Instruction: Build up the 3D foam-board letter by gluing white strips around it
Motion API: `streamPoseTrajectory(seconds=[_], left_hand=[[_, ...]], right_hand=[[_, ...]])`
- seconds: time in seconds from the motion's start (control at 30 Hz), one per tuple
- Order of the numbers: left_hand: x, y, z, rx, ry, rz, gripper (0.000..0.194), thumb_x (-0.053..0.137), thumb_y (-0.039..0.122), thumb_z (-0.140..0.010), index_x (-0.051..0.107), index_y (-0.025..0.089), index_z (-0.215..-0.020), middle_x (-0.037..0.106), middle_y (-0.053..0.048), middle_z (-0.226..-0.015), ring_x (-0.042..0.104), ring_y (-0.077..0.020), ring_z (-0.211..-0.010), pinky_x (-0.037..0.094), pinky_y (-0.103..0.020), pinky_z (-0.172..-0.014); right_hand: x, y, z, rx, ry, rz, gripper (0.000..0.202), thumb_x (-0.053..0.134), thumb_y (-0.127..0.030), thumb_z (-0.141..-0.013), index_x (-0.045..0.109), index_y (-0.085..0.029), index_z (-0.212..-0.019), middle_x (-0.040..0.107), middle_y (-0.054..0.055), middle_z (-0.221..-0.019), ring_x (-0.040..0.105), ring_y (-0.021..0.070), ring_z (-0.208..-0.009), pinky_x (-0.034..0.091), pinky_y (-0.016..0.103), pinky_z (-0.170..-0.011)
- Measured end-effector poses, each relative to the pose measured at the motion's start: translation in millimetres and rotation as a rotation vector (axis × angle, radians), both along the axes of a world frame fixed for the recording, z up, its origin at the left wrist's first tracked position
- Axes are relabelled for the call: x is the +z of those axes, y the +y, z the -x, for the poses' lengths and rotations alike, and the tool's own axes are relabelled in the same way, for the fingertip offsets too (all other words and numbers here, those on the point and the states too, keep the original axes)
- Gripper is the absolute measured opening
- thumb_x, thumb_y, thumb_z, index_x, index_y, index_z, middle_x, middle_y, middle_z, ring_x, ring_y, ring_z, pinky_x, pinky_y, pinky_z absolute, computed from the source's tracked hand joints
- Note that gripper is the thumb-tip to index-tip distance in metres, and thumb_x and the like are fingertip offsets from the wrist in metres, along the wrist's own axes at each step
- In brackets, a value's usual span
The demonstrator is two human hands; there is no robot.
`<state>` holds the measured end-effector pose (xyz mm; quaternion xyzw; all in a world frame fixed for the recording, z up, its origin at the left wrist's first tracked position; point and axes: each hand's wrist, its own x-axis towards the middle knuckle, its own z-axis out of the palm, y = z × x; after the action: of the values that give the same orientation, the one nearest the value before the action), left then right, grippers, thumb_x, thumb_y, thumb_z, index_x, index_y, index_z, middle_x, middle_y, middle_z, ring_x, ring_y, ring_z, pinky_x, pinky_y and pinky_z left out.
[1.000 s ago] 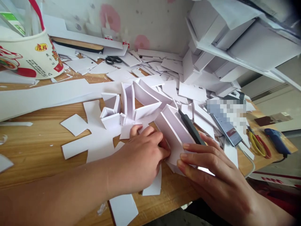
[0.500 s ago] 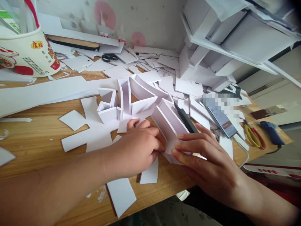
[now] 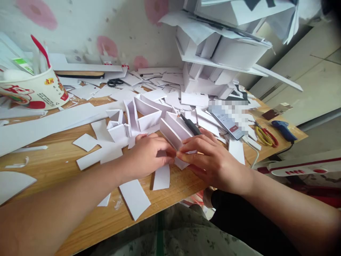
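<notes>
My left hand (image 3: 147, 153) lies over the foam-board model, its fingers bent and pinching the near end of a white foam-board channel (image 3: 170, 134). From the other side my right hand (image 3: 215, 163) grips that same end, fingertips meeting the left ones. A black pen-like tool (image 3: 189, 123) sticks out from behind the right fingers, pointing to the upper left; its grip is partly hidden. Curved upright walls (image 3: 149, 119) and a small boxy part (image 3: 117, 129) stand on the white base (image 3: 98, 129) left of the channel.
White offcuts (image 3: 135, 201) lie around the hands. A phone (image 3: 226, 121), yellow-and-red pliers (image 3: 266, 137) and a blue glue gun (image 3: 283, 131) lie to the right. Black scissors (image 3: 115, 83) and a paper cup (image 3: 32, 92) are farther back. A tall white model (image 3: 213, 64) stands behind.
The camera view has tilted up and shifted, so the scene sits differently. My right fingertips have come closer to the left ones at the channel's near end.
</notes>
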<state>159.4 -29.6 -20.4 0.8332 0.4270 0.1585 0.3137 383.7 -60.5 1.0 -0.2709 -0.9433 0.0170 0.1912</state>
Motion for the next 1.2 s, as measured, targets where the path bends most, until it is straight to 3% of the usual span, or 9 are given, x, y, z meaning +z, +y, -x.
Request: streamPoseTrajectory(seconds=[0.17, 0.23, 0.37, 0.53, 0.73, 0.9, 1.2], left_hand=[[3.0, -1, 1, 0.039, -0.223, 0.013, 0.020, 0.070, 0.039, -0.079, 0.072, 0.027, -0.094, 0.074, 0.003, -0.093, 0.065, -0.0204, -0.091, 0.045, -0.035, -0.087], [2.5, -2, -2, 0.044, -0.291, 0.033, 0.019, 0.069, 0.037, -0.081, 0.071, 0.025, -0.095, 0.074, 0.004, -0.091, 0.066, -0.0178, -0.087, 0.047, -0.030, -0.081], [0.0, -3, -6, 0.081, -0.370, 0.015, 0.021, 0.071, 0.030, -0.079, 0.069, 0.023, -0.099, 0.073, 0.003, -0.092, 0.065, -0.0160, -0.088, 0.048, -0.028, -0.083], [-5.1, 1, -3, 0.035, -0.368, -0.012, 0.035, 0.067, 0.024, -0.080, 0.066, 0.024, -0.115, 0.073, 0.002, -0.091, 0.065, -0.0162, -0.086, 0.050, -0.029, -0.082], [-8.6, 2, 1, -0.006, -0.201, -0.252, 0.040, 0.062, 0.025, -0.086, 0.062, 0.025, -0.125, 0.074, -0.001, -0.094, 0.066, -0.0202, -0.087, 0.044, -0.043, -0.095], [-4.9, 1, 3, -0.083, -0.156, -0.319, 0.040, 0.059, 0.028, -0.089, 0.060, 0.023, -0.128, 0.073, -0.004, -0.098, 0.064, -0.0205, -0.091, 0.044, -0.043, -0.096], [-5.1, 1, -2, -0.088, -0.086, -0.330, 0.058, 0.071, 0.020, -0.081, 0.051, 0.021, -0.135, 0.068, -0.007, -0.107, 0.062, -0.0233, -0.097, 0.043, -0.048, -0.095]], right_hand=[[0.8, 1, 2, -0.012, 0.007, -0.008, 0.023, 0.058, -0.013, -0.090, 0.064, -0.017, -0.112, 0.065, 0.008, -0.111, 0.060, 0.0243, -0.105, 0.037, 0.050, -0.094], [1.5, 1, 2, -0.020, 0.005, -0.004, 0.023, 0.058, -0.013, -0.089, 0.065, -0.017, -0.110, 0.066, 0.007, -0.111, 0.060, 0.0240, -0.105, 0.035, 0.051, -0.095], [2.8, 0, 2, -0.025, 0.005, 0.001, 0.021, 0.058, -0.016, -0.089, 0.067, -0.019, -0.108, 0.067, 0.006, -0.112, 0.059, 0.0247, -0.107, 0.031, 0.053, -0.099], [2.9, -1, 3, -0.033, 0.023, 0.014, 0.027, 0.060, -0.014, -0.087, 0.066, -0.019, -0.112, 0.068, 0.007, -0.112, 0.060, 0.0244, -0.105, 0.030, 0.052, -0.099], [1.2, -4, 4, -0.038, 0.056, 0.039, 0.037, 0.062, -0.012, -0.085, 0.063, -0.025, -0.120, 0.067, 0.005, -0.113, 0.059, 0.0225, -0.108, 0.026, 0.051, -0.102], [2.5, -5, 4, -0.055, 0.046, 0.046, 0.039, 0.061, -0.010, -0.084, 0.063, -0.025, -0.120, 0.066, 0.005, -0.116, 0.057, 0.0223, -0.110, 0.023, 0.053, -0.104], [4.2, -5, 4, -0.061, 0.042, 0.036, 0.023, 0.057, -0.014, -0.088, 0.067, -0.020, -0.108, 0.067, 0.005, -0.112, 0.059, 0.0233, -0.107, 0.023, 0.054, -0.104]])
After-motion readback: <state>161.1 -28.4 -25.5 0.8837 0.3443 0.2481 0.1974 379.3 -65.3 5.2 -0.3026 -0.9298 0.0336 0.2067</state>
